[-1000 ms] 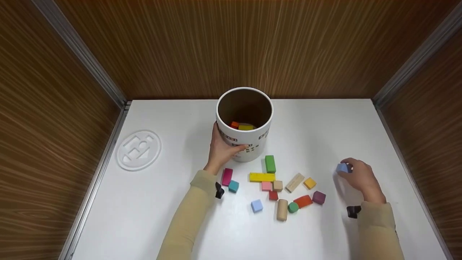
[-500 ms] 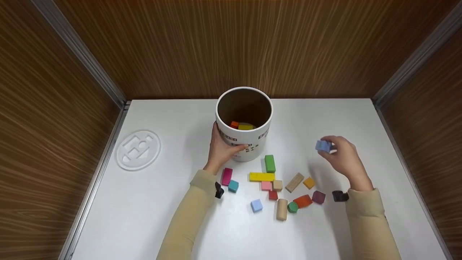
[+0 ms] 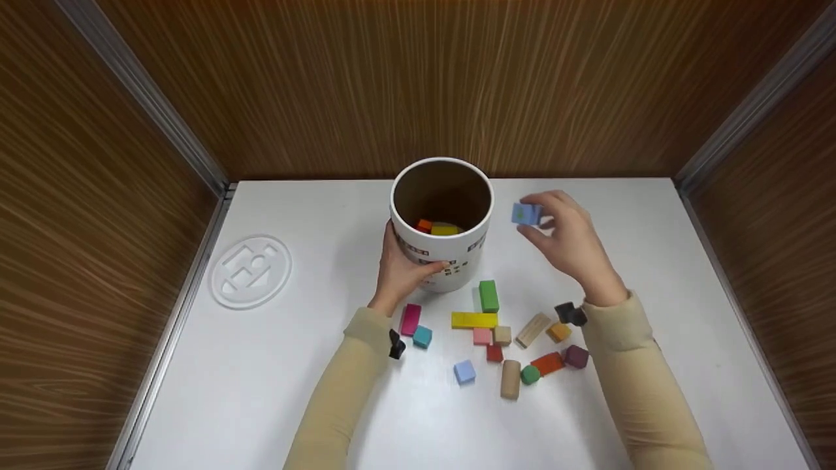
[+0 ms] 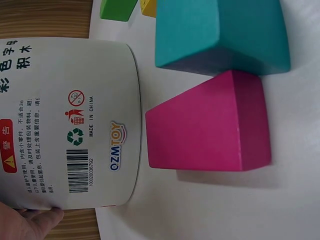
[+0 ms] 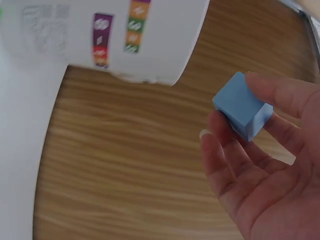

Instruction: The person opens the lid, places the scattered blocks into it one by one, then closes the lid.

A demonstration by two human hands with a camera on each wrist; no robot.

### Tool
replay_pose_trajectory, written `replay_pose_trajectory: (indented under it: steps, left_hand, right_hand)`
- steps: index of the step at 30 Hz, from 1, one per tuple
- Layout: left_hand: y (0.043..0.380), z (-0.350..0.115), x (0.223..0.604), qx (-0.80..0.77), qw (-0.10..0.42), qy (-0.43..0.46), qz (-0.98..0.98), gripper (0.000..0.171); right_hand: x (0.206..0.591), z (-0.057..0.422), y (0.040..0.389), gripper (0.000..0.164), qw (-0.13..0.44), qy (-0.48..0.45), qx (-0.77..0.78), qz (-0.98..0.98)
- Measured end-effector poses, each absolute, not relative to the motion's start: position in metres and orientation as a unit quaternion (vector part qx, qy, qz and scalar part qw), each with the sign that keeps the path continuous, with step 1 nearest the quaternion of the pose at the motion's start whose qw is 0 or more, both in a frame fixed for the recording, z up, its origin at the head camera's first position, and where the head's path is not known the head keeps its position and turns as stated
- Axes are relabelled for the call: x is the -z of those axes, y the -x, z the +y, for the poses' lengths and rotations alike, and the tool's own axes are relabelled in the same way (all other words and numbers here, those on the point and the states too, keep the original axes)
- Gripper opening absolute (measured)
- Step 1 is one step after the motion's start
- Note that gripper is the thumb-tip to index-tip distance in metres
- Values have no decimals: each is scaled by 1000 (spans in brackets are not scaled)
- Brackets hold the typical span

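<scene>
My left hand grips the near left side of a tall white cylindrical tub, its thumb lying across the printed front. Through the tub's open top an orange block and a yellow block show at the bottom. Between thumb and fingers my right hand pinches a light blue cube, held up just right of the tub's rim. The right wrist view shows the blue cube at the fingertips, apart from the tub. In the left wrist view, a magenta block and a teal cube lie near the tub's base.
In front of the tub lie several loose blocks, among them a green block, a yellow bar, a wooden cylinder and a purple cube. A white round disc with cutouts lies left. Wood-grain panels enclose the table.
My right hand has carried the light blue cube from the table's right side up and left, close to the tub's rim. The left hand and the tub stay in place.
</scene>
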State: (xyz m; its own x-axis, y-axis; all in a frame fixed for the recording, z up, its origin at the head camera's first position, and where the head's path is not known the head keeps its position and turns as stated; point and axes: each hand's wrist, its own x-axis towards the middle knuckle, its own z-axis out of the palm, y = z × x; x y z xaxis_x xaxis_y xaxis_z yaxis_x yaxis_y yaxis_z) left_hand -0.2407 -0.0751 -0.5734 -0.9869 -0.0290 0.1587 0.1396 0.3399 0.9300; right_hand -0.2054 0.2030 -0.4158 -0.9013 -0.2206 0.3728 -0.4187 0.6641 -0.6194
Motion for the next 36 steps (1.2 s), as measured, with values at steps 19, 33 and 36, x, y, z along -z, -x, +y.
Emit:
replay_pose_trajectory:
  steps: [19,33,36]
  left_hand:
    - [242,-77,574,579,77,37,-811,126]
    - [241,-78,574,577,81,40,-812,131]
    - [240,-79,574,572,83,43,-815,131]
  right_hand:
    - [419,145,239,45,101,-225,-325,-913]
    - [440,188,217,51,97,-161,-296,-936]
    - [448,202,208,51,82,-142,-290,-943]
